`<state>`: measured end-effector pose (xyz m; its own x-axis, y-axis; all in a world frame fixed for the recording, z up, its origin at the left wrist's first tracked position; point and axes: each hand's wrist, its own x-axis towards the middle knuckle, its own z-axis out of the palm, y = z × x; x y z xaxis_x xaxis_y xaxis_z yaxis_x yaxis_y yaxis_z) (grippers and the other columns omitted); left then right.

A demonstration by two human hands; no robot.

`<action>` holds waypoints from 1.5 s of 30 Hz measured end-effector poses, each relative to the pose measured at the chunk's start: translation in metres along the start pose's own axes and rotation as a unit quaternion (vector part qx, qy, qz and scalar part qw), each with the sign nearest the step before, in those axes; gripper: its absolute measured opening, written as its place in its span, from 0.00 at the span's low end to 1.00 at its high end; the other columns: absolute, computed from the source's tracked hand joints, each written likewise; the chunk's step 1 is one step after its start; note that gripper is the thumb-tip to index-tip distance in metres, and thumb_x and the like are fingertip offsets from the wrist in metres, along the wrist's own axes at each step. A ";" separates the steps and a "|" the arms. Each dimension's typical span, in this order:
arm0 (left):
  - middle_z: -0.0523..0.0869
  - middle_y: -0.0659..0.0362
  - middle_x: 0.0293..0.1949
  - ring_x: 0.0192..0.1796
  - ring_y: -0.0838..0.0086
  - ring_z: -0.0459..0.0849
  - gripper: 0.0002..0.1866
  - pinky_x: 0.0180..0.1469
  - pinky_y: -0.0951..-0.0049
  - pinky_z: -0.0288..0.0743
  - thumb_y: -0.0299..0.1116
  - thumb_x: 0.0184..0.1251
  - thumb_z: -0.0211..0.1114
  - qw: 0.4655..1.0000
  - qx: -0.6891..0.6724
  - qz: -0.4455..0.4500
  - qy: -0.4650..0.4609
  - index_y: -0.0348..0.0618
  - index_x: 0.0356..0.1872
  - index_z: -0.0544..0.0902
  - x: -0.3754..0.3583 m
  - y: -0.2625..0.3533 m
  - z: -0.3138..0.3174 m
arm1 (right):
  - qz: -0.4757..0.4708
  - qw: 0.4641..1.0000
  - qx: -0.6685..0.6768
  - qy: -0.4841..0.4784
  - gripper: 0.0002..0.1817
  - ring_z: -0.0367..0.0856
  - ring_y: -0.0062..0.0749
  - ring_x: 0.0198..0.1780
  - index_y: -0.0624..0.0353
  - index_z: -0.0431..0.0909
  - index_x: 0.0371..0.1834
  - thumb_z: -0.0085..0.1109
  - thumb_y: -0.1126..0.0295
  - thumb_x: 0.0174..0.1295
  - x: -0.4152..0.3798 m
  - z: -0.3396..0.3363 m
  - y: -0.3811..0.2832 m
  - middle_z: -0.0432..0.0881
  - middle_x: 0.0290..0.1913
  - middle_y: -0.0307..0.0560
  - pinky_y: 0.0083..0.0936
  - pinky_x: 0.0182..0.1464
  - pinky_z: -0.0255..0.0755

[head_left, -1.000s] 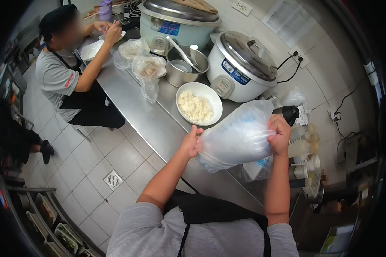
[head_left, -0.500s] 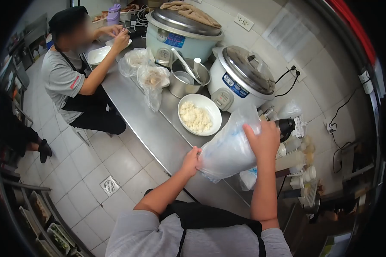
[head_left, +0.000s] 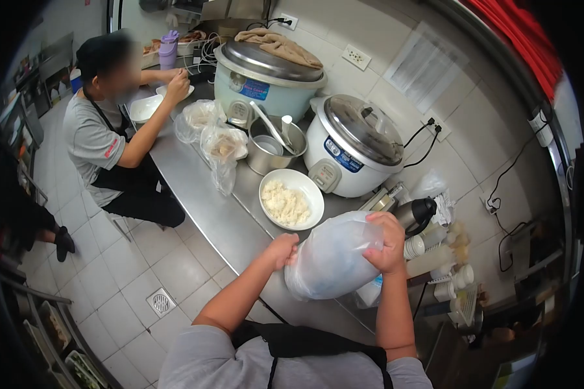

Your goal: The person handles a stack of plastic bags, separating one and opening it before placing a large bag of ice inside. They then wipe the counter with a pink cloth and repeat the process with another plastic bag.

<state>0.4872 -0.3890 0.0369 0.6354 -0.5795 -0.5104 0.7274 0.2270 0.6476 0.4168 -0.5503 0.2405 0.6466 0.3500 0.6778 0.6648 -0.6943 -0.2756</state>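
Head view: I see a big, puffy, cloudy-white plastic bag [head_left: 331, 259] held between a person's two bare hands, over the near side of a long, shiny, silver metal table [head_left: 198, 185]. A bit of blue shows through it. The left hand [head_left: 284, 251] has its fingers curled tight, pinching one end of the bag. The right hand [head_left: 387, 242] holds the other end, with the thumb apart from the fingers, pressing on the plastic. I can't tell if the bag's bottom touches the table.

Just past the bag sits a roundish white bowl [head_left: 313, 192] with white rice [head_left: 284, 204] in it. Behind the bowl is a round silver metal pot [head_left: 261, 162]. Next to the pot is a fat white rice cooker [head_left: 370, 184]. A bigger pale green cooker [head_left: 285, 97] stands further back, with a brown cloth [head_left: 279, 47] on its lid. See-through plastic bags [head_left: 220, 144] lie left of the pot. Near the right hand is a silver jug with a black top [head_left: 424, 209]. Another person [head_left: 97, 133] sits at the table's left side.
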 end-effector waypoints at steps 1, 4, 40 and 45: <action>0.70 0.66 0.17 0.15 0.82 0.67 0.09 0.16 0.81 0.64 0.40 0.60 0.50 0.998 0.059 0.008 -0.010 0.45 0.31 0.70 -0.007 -0.002 0.001 | -0.001 1.000 0.009 0.006 0.24 0.73 0.41 0.33 0.61 0.72 0.16 0.59 0.47 0.36 -0.001 0.000 0.000 0.72 0.23 0.44 0.32 0.34 0.67; 0.75 0.63 0.21 0.18 0.81 0.72 0.10 0.19 0.81 0.69 0.38 0.57 0.53 0.981 0.190 0.016 -0.027 0.42 0.32 0.72 -0.024 -0.006 0.000 | -0.005 1.000 0.017 0.012 0.26 0.73 0.42 0.33 0.62 0.71 0.17 0.56 0.44 0.38 -0.004 0.000 0.001 0.73 0.23 0.45 0.32 0.35 0.67; 0.76 0.62 0.25 0.25 0.79 0.73 0.12 0.27 0.76 0.69 0.40 0.61 0.53 0.991 -0.121 0.058 0.011 0.41 0.30 0.74 0.030 -0.054 -0.005 | -0.007 0.988 -0.142 0.066 0.14 0.74 0.40 0.28 0.56 0.72 0.15 0.60 0.58 0.31 -0.006 0.009 -0.023 0.74 0.22 0.42 0.31 0.33 0.66; 0.74 0.64 0.23 0.23 0.83 0.69 0.15 0.25 0.80 0.64 0.44 0.57 0.57 0.976 0.025 0.182 0.114 0.41 0.28 0.73 0.009 -0.058 0.011 | 0.055 0.979 0.042 0.191 0.21 0.73 0.42 0.38 0.61 0.74 0.32 0.55 0.54 0.45 -0.022 0.001 -0.011 0.75 0.32 0.50 0.32 0.43 0.65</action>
<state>0.4475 -0.4160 0.0007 0.8950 -0.2768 -0.3497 0.4320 0.3433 0.8340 0.3957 -0.5496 0.2277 0.5391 0.0039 0.8423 0.6375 -0.6554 -0.4050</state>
